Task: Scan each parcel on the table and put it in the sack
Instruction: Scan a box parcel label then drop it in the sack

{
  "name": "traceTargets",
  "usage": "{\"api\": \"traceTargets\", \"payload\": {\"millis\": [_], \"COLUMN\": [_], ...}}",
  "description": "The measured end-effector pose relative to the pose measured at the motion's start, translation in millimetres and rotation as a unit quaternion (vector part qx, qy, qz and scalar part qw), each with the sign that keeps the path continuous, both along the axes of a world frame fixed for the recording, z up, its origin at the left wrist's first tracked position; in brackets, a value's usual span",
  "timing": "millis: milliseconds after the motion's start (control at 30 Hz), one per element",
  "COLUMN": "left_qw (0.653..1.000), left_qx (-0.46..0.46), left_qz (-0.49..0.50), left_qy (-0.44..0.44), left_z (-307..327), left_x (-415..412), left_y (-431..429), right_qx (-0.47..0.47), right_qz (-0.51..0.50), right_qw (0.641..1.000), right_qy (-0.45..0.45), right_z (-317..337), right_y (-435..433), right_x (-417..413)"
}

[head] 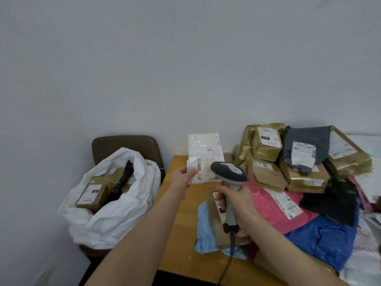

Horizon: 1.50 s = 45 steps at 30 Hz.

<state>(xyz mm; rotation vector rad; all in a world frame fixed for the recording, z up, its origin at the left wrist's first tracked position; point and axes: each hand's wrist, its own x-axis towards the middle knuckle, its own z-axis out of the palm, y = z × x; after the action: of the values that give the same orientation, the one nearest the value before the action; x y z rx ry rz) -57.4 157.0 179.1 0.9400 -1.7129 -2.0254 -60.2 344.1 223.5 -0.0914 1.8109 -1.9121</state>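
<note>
My left hand (182,176) pinches the lower left corner of a flat white parcel (204,153) and holds it upright above the table's left end. Its barcode label faces me. My right hand (237,198) grips the handle of a grey barcode scanner (228,172), whose dark head sits right in front of the label and hides part of it. A white sack (115,213) stands open on a brown chair (125,145) left of the table, with a brown box and a dark parcel inside.
The wooden table (179,223) carries a heap of parcels: brown taped boxes (266,145), a grey mailer (303,147), a pink mailer (276,205), a blue one (323,238), a black one (334,201), a light blue one (204,228). The scanner cable hangs off the front edge.
</note>
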Motion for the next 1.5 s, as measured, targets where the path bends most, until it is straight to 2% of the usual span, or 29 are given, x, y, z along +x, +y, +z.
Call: {"api": "traceTargets", "payload": {"millis": [233, 467, 633, 767, 867, 933, 1033, 1167, 1267, 1367, 1500], "left_qw": [0.994, 0.975, 0.915, 0.889, 0.894, 0.903, 0.891, 0.819, 0.782, 0.762, 0.772], "left_qx": [-0.033, -0.088, -0.237, -0.290, -0.284, -0.242, -0.213, -0.349, -0.430, -0.497, -0.550], "left_qz": [0.097, 0.168, 0.214, 0.142, 0.046, -0.014, -0.038, -0.022, -0.009, -0.028, -0.084], "left_qy": [-0.038, -0.120, -0.247, -0.324, -0.344, -0.355, -0.398, -0.455, -0.451, -0.415, -0.308], "left_z": [-25, -56, -73, -101, -121, -136, -155, -160, -145, -119, -80], "left_x": [71, 120, 125, 103, 73, 51, 31, 23, 13, -9, -48], "left_y": [-104, -255, -367, -417, -431, -432, -426, -429, -431, -419, -378], "right_qx": [-0.003, 0.033, 0.060, 0.093, 0.105, 0.113, 0.126, 0.132, 0.122, 0.097, 0.074], "right_qz": [0.082, 0.093, 0.073, 0.044, 0.023, 0.013, -0.004, -0.036, -0.045, -0.069, -0.114], "right_qw": [0.996, 0.991, 0.988, 0.984, 0.982, 0.982, 0.980, 0.977, 0.977, 0.979, 0.979], "right_qy": [-0.025, -0.085, -0.123, -0.145, -0.153, -0.149, -0.153, -0.164, -0.166, -0.168, -0.149], "right_z": [-14, -48, -72, -95, -110, -119, -130, -135, -127, -111, -82], "right_y": [-121, -283, -374, -405, -412, -415, -414, -408, -404, -396, -367], "right_x": [10, 15, 8, -4, -15, -24, -36, -45, -48, -53, -64]}}
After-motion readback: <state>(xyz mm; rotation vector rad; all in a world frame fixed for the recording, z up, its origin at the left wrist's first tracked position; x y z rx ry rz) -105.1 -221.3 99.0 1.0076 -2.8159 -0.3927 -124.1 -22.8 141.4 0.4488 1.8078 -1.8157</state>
